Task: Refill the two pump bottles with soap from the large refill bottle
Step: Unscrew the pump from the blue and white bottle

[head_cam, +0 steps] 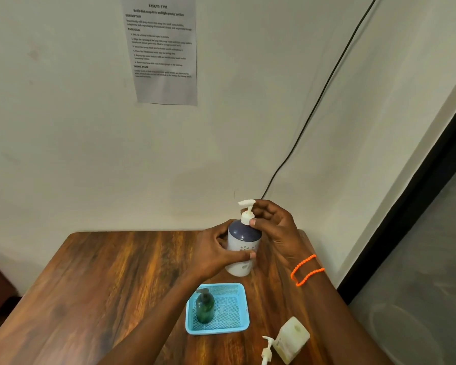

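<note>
A white pump bottle with a dark blue top (244,248) stands upright near the far edge of the wooden table (111,280). My left hand (216,254) grips its body from the left. My right hand (270,227) pinches its white pump head at the collar. A small green pump bottle (204,306) stands in a blue mesh basket (234,327) nearer to me. A cream square bottle (291,339) stands open at the front right, with a loose white pump head (267,350) lying just left of it.
The table butts against a white wall with a taped instruction sheet (165,48) and a black cable (324,88) running down behind the table. A dark-framed glass panel (419,206) closes off the right side.
</note>
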